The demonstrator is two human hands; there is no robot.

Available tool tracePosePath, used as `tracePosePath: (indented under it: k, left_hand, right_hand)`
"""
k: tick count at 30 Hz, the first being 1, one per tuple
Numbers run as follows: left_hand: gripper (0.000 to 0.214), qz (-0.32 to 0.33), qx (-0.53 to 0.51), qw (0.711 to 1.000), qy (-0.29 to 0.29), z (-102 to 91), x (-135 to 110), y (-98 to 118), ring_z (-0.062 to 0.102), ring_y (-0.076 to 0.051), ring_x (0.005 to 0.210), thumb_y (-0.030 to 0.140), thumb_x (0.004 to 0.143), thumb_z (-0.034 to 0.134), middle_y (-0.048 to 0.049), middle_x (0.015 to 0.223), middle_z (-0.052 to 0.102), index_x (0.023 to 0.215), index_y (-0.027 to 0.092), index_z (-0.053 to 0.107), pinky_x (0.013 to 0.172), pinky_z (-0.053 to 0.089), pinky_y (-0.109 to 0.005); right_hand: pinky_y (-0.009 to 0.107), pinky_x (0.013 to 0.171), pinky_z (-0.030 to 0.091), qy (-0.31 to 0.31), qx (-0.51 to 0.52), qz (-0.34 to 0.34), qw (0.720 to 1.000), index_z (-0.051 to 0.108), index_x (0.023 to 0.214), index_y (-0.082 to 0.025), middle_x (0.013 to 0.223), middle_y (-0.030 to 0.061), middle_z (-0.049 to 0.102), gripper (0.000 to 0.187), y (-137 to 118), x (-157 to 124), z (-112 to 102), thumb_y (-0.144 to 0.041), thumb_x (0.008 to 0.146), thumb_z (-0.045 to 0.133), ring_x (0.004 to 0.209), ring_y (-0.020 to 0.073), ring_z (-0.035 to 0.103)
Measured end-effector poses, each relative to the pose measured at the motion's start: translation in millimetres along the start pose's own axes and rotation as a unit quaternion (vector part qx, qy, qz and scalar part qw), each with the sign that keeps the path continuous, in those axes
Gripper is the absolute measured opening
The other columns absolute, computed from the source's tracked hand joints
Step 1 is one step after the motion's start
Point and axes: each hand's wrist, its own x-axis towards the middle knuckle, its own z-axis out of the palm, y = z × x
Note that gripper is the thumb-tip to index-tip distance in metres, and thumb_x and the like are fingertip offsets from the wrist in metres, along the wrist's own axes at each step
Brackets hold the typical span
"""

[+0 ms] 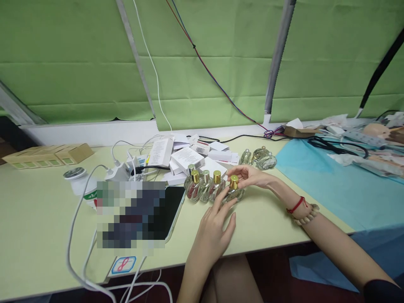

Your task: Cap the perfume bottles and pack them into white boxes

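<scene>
A clear glass perfume bottle with a gold cap [234,182] stands on the table between my two hands. My right hand [249,176] reaches in from the right, its thumb and fingers closed around the gold cap. My left hand [214,227] is in front of the bottle, with stretched fingers against or close to its glass and the thumb apart. Just left stands a row of similar perfume bottles [205,191], some gold-capped, some silver-topped. Further bottles [265,160] lie behind my right hand.
White cartons and leaflets [189,160] are heaped behind the bottles. To the left are a phone [175,206], a power strip [120,171], loose white cables, a white container [78,181] and brown boxes [47,155]. Blue sheeting [331,181] covers the right side.
</scene>
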Motion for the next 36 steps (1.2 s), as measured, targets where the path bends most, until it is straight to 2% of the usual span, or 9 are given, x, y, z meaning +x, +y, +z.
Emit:
tracePosePath:
  k: [3, 10, 17, 21, 25, 29, 32, 34, 36]
  left_hand:
    - [0.032, 0.010, -0.006, 1.000, 0.021, -0.2, -0.3, -0.4, 0.056, -0.020, 0.116, 0.021, 0.090, 0.041, -0.0107, 0.142, 0.042, 0.119, 0.023, 0.055, 0.094, 0.049, -0.035]
    - [0.030, 0.016, 0.001, 0.999, 0.034, -2.0, -1.1, 1.1, 0.058, -0.019, 0.113, 0.019, 0.089, 0.041, -0.0109, 0.138, 0.046, 0.113, 0.022, 0.058, 0.093, 0.050, -0.035]
    - [0.029, -0.014, 0.010, 1.000, 0.020, -0.1, -0.3, 1.0, 0.062, -0.020, 0.103, 0.020, 0.088, 0.044, -0.0110, 0.143, 0.040, 0.113, 0.023, 0.058, 0.082, 0.054, -0.033]
    - [0.028, -0.019, 0.010, 0.999, 0.025, 0.2, -0.5, 1.0, 0.062, -0.019, 0.102, 0.021, 0.088, 0.043, -0.0109, 0.143, 0.039, 0.113, 0.023, 0.057, 0.082, 0.054, -0.033]
    - [0.027, 0.001, 0.013, 0.997, 0.079, 0.5, -1.6, -1.1, 0.060, -0.017, 0.103, 0.017, 0.088, 0.043, -0.0102, 0.131, 0.048, 0.111, 0.022, 0.056, 0.087, 0.051, -0.033]
    - [0.028, 0.004, 0.054, 0.978, 0.202, 1.6, -2.0, -4.0, 0.054, -0.020, 0.111, 0.015, 0.085, 0.047, -0.0104, 0.121, 0.050, 0.111, 0.023, 0.055, 0.094, 0.046, -0.037]
    - [0.042, -0.022, 0.101, 0.956, 0.275, 4.3, -0.8, -4.8, 0.041, -0.027, 0.125, 0.021, 0.082, 0.056, -0.0139, 0.132, 0.039, 0.123, 0.024, 0.047, 0.101, 0.039, -0.046]
    - [0.058, -0.052, 0.113, 0.951, 0.283, 7.9, 0.3, -5.9, 0.030, -0.032, 0.133, 0.027, 0.080, 0.059, -0.0161, 0.142, 0.025, 0.134, 0.025, 0.036, 0.104, 0.034, -0.052]
    - [0.071, -0.082, 0.111, 0.954, 0.266, 12.7, 0.9, -8.6, 0.018, -0.035, 0.139, 0.034, 0.080, 0.061, -0.0179, 0.148, 0.013, 0.140, 0.024, 0.025, 0.106, 0.030, -0.056]
  right_hand:
    - [0.018, 0.055, 0.042, -0.005, -0.025, 0.011, 1.000, 0.061, 0.112, -0.019, 0.093, 0.0016, 0.060, 0.063, 1.3, 0.7, -0.1, -0.028, 0.054, 0.085, 0.066, 0.0060, 0.049]
    - [0.016, 0.053, 0.043, 0.016, -0.048, 0.014, 0.999, 0.060, 0.113, -0.021, 0.112, 0.0036, 0.054, 0.063, -3.4, -0.5, -1.4, -0.023, 0.055, 0.083, 0.062, 0.0018, 0.047]
    - [0.018, 0.063, 0.047, 0.051, -0.079, 0.004, 0.996, 0.054, 0.122, -0.020, 0.103, 0.0029, 0.056, 0.067, -2.0, 0.9, -2.4, -0.023, 0.061, 0.080, 0.065, 0.0027, 0.048]
    - [0.016, 0.059, 0.047, 0.041, -0.079, 0.019, 0.996, 0.053, 0.124, -0.018, 0.111, 0.0070, 0.058, 0.071, 0.7, 2.0, -2.6, -0.024, 0.059, 0.081, 0.060, 0.0005, 0.046]
    - [0.017, 0.056, 0.049, 0.006, -0.075, 0.039, 0.996, 0.048, 0.131, -0.020, 0.121, 0.0129, 0.058, 0.081, 0.9, 0.4, -1.7, -0.024, 0.058, 0.082, 0.059, 0.0017, 0.052]
    - [0.018, 0.059, 0.053, -0.014, -0.086, 0.067, 0.994, 0.048, 0.132, -0.024, 0.130, 0.0130, 0.052, 0.083, 6.0, -0.2, 3.6, -0.025, 0.057, 0.083, 0.066, 0.0053, 0.063]
    - [0.021, 0.065, 0.057, -0.025, -0.088, 0.080, 0.993, 0.043, 0.135, -0.027, 0.131, 0.0123, 0.051, 0.089, 11.7, 1.3, 10.2, -0.027, 0.056, 0.084, 0.074, 0.0091, 0.066]
    - [0.021, 0.065, 0.057, -0.022, -0.094, 0.092, 0.991, 0.038, 0.139, -0.027, 0.126, 0.0120, 0.054, 0.094, 13.5, 2.3, 14.1, -0.028, 0.057, 0.084, 0.074, 0.0094, 0.066]
    - [0.020, 0.061, 0.055, -0.015, -0.106, 0.100, 0.989, 0.036, 0.140, -0.025, 0.120, 0.0109, 0.058, 0.094, 13.1, 2.7, 16.5, -0.029, 0.059, 0.083, 0.070, 0.0081, 0.065]
